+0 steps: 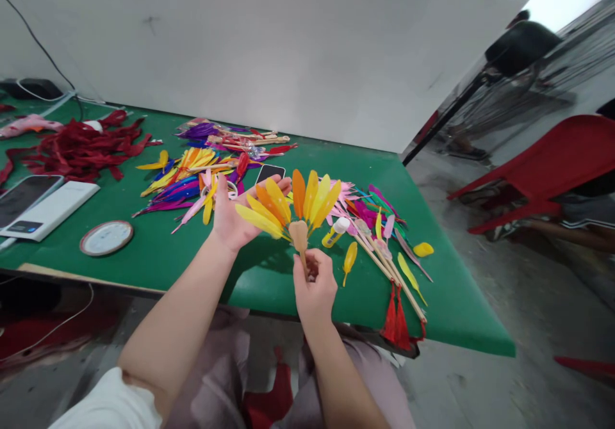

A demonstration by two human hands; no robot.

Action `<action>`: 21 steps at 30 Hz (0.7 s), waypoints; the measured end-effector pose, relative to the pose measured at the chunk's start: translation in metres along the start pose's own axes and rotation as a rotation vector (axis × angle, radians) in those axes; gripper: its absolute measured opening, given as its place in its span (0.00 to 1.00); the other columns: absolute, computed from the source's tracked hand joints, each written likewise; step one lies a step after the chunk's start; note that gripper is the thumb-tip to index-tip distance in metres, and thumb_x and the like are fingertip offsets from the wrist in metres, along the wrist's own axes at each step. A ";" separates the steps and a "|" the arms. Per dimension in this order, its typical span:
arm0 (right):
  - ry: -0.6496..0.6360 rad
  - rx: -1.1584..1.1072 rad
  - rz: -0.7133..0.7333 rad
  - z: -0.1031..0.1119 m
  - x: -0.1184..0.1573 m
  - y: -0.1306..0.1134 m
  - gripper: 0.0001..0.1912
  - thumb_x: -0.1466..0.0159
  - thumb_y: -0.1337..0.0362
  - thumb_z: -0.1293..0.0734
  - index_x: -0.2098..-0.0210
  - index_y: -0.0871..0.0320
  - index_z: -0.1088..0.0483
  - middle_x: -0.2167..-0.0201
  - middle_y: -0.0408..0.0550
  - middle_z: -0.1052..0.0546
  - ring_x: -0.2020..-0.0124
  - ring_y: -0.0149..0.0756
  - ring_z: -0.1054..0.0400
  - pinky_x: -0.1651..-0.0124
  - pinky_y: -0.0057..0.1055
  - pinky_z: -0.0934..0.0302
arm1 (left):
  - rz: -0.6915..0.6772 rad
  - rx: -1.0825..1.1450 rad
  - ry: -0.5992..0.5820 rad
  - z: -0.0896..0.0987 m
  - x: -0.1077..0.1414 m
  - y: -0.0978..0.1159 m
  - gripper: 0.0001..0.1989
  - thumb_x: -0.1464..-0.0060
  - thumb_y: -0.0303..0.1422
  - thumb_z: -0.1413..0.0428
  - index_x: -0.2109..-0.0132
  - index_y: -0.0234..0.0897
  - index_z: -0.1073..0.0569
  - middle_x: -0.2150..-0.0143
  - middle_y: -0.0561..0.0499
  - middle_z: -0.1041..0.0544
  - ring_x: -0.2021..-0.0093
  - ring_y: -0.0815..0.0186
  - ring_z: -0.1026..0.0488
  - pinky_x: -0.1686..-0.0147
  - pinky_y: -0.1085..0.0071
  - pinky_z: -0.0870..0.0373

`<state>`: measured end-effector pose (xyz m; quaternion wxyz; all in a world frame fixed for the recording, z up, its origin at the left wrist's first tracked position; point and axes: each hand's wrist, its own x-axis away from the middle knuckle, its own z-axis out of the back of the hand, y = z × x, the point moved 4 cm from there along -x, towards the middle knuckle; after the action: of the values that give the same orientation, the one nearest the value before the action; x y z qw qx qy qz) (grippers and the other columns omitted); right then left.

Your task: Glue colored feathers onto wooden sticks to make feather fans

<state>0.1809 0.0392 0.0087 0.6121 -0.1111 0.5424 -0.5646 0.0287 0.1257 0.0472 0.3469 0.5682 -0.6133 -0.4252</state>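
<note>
A feather fan (298, 232) with yellow and orange feathers spread from a small wooden head is held upright over the table. My right hand (316, 283) grips its thin wooden handle, fingers wrapped round it. Behind the fan's left feathers my left hand (235, 214) is open, palm up and fingers stretched out; whether it touches the feathers I cannot tell. Just right of the fan lie a glue stick (336, 232) with a white cap and a loose yellow feather (350, 259).
Piles of coloured feathers (192, 166), wooden sticks with red tassels (396, 317) and dark red ribbon (86, 150) lie on the green table (158, 259). A round lid (106, 238), a white power bank (52, 208) and phones sit leftward. A red chair (533, 166) stands at right.
</note>
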 end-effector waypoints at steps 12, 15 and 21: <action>-0.172 -0.556 -0.498 -0.003 -0.001 -0.001 0.11 0.45 0.57 0.36 0.66 0.57 0.38 0.78 0.39 0.33 0.87 0.23 0.42 0.90 0.21 0.47 | -0.149 0.134 0.008 0.010 0.000 0.011 0.35 0.50 0.56 0.67 0.51 0.36 0.32 0.49 0.41 0.30 0.45 0.56 0.37 0.52 0.57 0.36; -0.324 -0.826 -0.711 -0.006 0.000 -0.007 0.13 0.45 0.54 0.37 0.66 0.58 0.37 0.83 0.35 0.35 0.91 0.23 0.45 0.93 0.20 0.51 | -0.165 0.233 0.078 0.021 -0.008 0.007 0.31 0.49 0.53 0.65 0.51 0.35 0.33 0.49 0.42 0.31 0.47 0.59 0.35 0.51 0.61 0.37; -0.543 -0.606 -0.736 -0.009 0.005 0.004 0.16 0.45 0.53 0.37 0.67 0.61 0.31 0.85 0.40 0.31 0.87 0.25 0.40 0.87 0.20 0.48 | -0.165 0.266 0.382 0.044 -0.017 0.001 0.24 0.51 0.48 0.57 0.55 0.34 0.33 0.61 0.43 0.24 0.56 0.61 0.28 0.56 0.64 0.34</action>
<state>0.1748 0.0407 -0.0001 0.4328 -0.6066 0.4286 -0.5109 -0.0096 0.1479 0.0316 0.3429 0.7269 -0.5386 -0.2527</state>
